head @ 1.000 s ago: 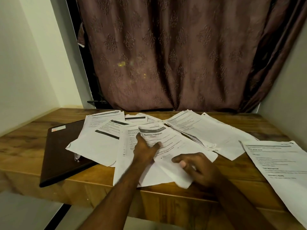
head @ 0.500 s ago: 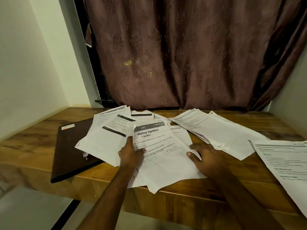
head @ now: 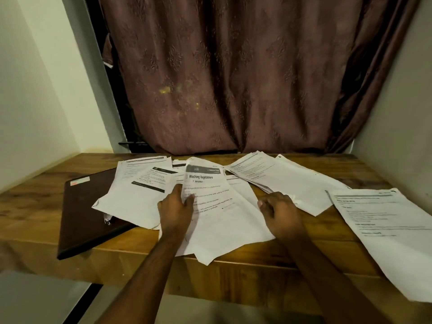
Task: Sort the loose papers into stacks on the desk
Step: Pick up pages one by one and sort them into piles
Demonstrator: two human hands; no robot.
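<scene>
Head view, nearest first: two bare forearms are reaching in from the bottom edge over the wooden tabletop (head: pixel 268 258). Left hand (head: pixel 175 212) is resting on the left edge of the "Washing Vegetables" sheet (head: pixel 215 220), thumb lying on the printed face, fingers tucked behind the edge — grip pinching the sheet. Right hand (head: pixel 279 212) is sitting at the sheet's right edge with fingers curled inward; whether that grip is actually holding paper I cannot tell. The sheet's lower corner is overhanging the near edge of the tabletop. Right of the hands, a separate printed page (head: pixel 388 230) is lying partly off the front edge. Left of the hands, a dark folder (head: pixel 81 213) is lying flat under overlapping pages (head: pixel 138 190). Farther back, a fanned pile of papers (head: pixel 285 181) is spreading across the right rear of the tabletop. Behind everything, a brown patterned curtain (head: pixel 233 78) is hanging.
</scene>
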